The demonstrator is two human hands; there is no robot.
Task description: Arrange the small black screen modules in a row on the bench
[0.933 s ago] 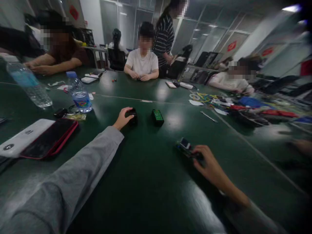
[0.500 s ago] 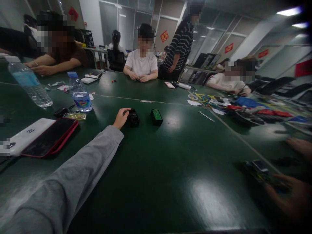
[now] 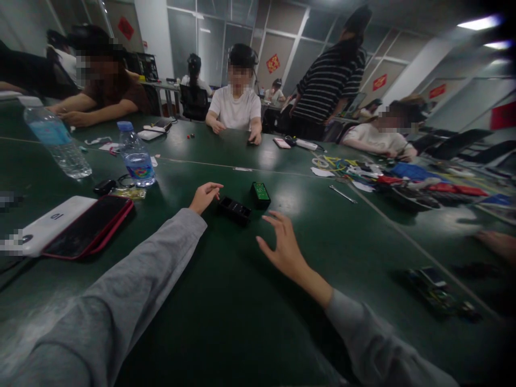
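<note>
On the green table, a black plastic case (image 3: 235, 210) lies slanted, its recessed face up. My left hand (image 3: 205, 196) is just beside the case's far left end, fingers stretched out with nothing in them; whether a fingertip touches the case I cannot tell. My right hand (image 3: 284, 242) hovers to the right of the case, thumb and fingers spread apart and holding nothing. Just beyond it stands a black box with a green circuit board (image 3: 261, 194) on its top. A larger circuit board with a small screen (image 3: 437, 290) lies at the right.
Two water bottles (image 3: 137, 158), a phone with a red case (image 3: 86, 228) and a white device (image 3: 60, 220) are on the left. A wrench (image 3: 342, 194) and piled cables (image 3: 342, 164) lie at right. Another person's hand (image 3: 497, 243) rests at the right edge. People sit across the table.
My right hand has left the larger circuit board and come to the middle, fingers spread. The black case has turned and shifted right and nearer; my left hand's fingers have straightened.
</note>
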